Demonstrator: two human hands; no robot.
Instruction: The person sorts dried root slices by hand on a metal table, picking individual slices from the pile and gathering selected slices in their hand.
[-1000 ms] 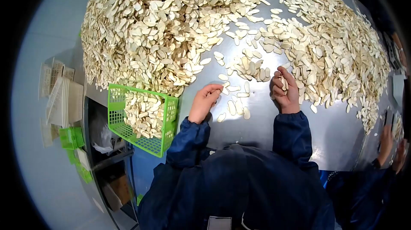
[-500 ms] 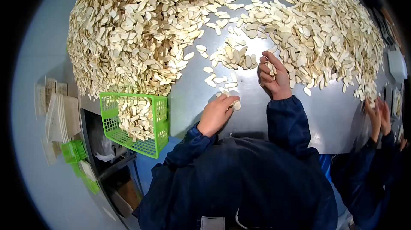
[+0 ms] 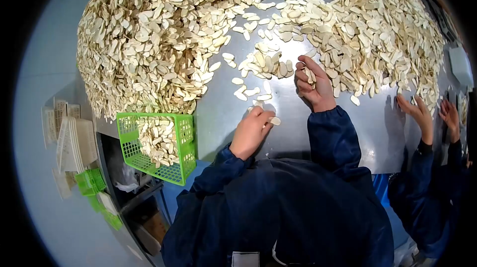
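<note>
Pale oval dried slices [image 3: 268, 63] lie in a small cluster on the metal table, ahead of my hands. My left hand [image 3: 251, 132] is low over the tabletop with its fingers bent together, and a slice [image 3: 275, 121] sticks out at the fingertips. A few loose slices lie just beyond it. Palm turned inward, my right hand [image 3: 319, 88] is curled around several slices [image 3: 309, 75] beside the cluster. How many slices sit in either hand is partly hidden by the fingers.
A tall heap of slices [image 3: 149, 33] covers the table's left, a broader heap [image 3: 367, 33] its right. A green basket [image 3: 186, 142] with slices sits at the left edge. At right are a co-worker's hands [image 3: 420, 115]. Stacked white trays [image 3: 77, 142] stand lower left.
The slice at my left fingertips shows differently, with the fingers slightly shifted. My right hand stays curled around its slices. The co-worker's hands have moved apart, one shifting left toward the heap's edge.
</note>
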